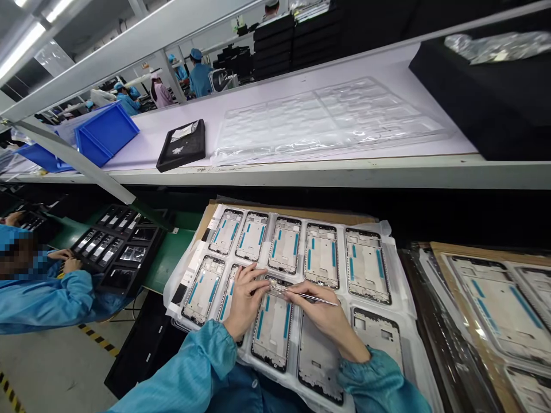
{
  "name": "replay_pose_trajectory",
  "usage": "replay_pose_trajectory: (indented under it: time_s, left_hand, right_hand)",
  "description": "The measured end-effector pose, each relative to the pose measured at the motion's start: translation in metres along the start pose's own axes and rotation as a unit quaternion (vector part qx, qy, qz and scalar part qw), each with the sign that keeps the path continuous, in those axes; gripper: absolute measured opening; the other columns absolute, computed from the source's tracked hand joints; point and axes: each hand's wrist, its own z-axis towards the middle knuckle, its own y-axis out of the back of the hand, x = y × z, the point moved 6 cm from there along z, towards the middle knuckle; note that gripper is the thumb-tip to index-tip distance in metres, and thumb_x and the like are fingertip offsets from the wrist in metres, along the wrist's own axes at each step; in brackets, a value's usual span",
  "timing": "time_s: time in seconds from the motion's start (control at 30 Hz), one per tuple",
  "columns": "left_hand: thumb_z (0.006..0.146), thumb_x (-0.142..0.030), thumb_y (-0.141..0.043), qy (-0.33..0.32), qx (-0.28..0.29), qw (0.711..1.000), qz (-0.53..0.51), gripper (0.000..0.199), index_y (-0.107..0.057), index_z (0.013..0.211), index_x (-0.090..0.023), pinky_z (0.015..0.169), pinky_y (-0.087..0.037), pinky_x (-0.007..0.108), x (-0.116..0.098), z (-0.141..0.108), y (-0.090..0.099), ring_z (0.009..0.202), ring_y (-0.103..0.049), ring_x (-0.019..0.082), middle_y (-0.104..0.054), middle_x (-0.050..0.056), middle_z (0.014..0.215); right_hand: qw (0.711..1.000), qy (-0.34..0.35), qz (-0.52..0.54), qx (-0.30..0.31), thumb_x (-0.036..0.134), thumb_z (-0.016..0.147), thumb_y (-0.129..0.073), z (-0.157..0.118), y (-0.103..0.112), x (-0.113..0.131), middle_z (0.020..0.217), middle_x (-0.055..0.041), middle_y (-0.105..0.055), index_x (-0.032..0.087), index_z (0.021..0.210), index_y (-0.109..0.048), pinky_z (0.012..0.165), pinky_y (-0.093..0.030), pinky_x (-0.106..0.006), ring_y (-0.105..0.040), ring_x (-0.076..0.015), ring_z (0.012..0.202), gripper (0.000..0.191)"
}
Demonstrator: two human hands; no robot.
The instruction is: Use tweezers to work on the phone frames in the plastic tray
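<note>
Fingers of my right hand [322, 314] grasp a slim, silver metal tool [321, 299], its shaft sticking out to their right. From my remote post I see my left hand [243, 299] opposite, thumb and fingertips drawn close; I cannot tell whether they pinch anything. Beneath both sets of fingers lies a black-edged, silver-grey rectangular frame [269, 339] with bright blue strips [286, 322], in a white plastic tray [399, 275]. Beyond the fingers, clear moulded plastic sheeting [297, 129] covers part of a pale lilac bench [146, 135].
</note>
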Motion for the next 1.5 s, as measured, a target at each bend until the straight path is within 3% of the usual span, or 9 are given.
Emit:
replay_pose_trajectory:
  time_s: [0.4, 0.57, 0.8, 0.97, 1.17, 1.5]
  left_hand:
    - [0.099, -0.022, -0.059, -0.04, -0.01, 0.998, 0.037, 0.017, -0.076, 0.099, -0.025, 0.116, -0.031, 0.065, -0.001, -0.003, -0.001, 0.131, -0.055, 0.03, -0.073, 0.007, 0.12]
    - [0.097, -0.02, -0.057, -0.05, -0.007, 0.994, 0.094, 0.031, -0.061, 0.127, -0.022, 0.114, -0.038, 0.063, -0.002, -0.005, -0.004, 0.136, -0.05, 0.031, -0.061, 0.013, 0.137]
    - [0.093, -0.017, -0.052, -0.095, 0.071, 0.975, 0.189, 0.042, -0.046, 0.135, -0.016, 0.116, -0.032, 0.068, -0.013, -0.009, -0.009, 0.146, -0.036, 0.034, -0.047, 0.019, 0.149]
    - [0.091, -0.015, -0.052, -0.113, 0.112, 0.957, 0.243, 0.042, -0.05, 0.133, -0.018, 0.117, -0.031, 0.067, -0.016, -0.011, -0.009, 0.15, -0.028, 0.036, -0.04, 0.019, 0.155]
    - [0.091, -0.013, -0.052, -0.13, 0.129, 0.938, 0.295, 0.048, -0.049, 0.139, -0.02, 0.115, -0.033, 0.068, -0.017, -0.013, -0.011, 0.149, -0.028, 0.039, -0.034, 0.021, 0.157]
    - [0.092, -0.019, -0.056, -0.127, 0.137, 0.918, 0.351, 0.048, -0.053, 0.139, -0.018, 0.113, -0.035, 0.065, -0.023, -0.01, -0.014, 0.147, -0.033, 0.04, -0.039, 0.022, 0.156]
  right_hand:
    - [1.0, 0.021, 0.004, 0.002, 0.04, 0.089, -0.073, -0.001, 0.001, 0.0, 0.076, -0.0026, -0.075, 0.023, 0.077, -0.075, 0.065, -0.057, -0.025, -0.072, -0.0198, 0.069, 0.021]
    - [0.999, 0.038, -0.029, -0.019, 0.036, 0.093, -0.069, -0.001, 0.005, 0.002, 0.075, -0.0016, -0.074, 0.023, 0.077, -0.072, 0.064, -0.055, -0.025, -0.071, -0.0189, 0.068, 0.02]
    - [0.994, 0.08, -0.066, -0.03, 0.031, 0.094, -0.067, 0.001, 0.003, 0.001, 0.08, -0.0019, -0.075, 0.022, 0.081, -0.072, 0.061, -0.054, -0.025, -0.072, -0.0201, 0.069, 0.016]
    - [0.994, 0.081, -0.071, -0.027, 0.03, 0.095, -0.066, 0.001, 0.002, -0.003, 0.083, -0.0022, -0.076, 0.022, 0.082, -0.072, 0.06, -0.054, -0.026, -0.072, -0.0202, 0.071, 0.016]
    - [0.994, 0.078, -0.073, -0.027, 0.036, 0.095, -0.065, 0.0, 0.001, -0.004, 0.08, -0.0037, -0.074, 0.022, 0.081, -0.071, 0.059, -0.053, -0.029, -0.07, -0.0215, 0.068, 0.021]
    - [0.995, 0.054, -0.075, -0.036, 0.042, 0.093, -0.067, 0.0, 0.004, -0.001, 0.077, -0.0048, -0.074, 0.022, 0.078, -0.071, 0.058, -0.054, -0.031, -0.07, -0.0233, 0.067, 0.026]
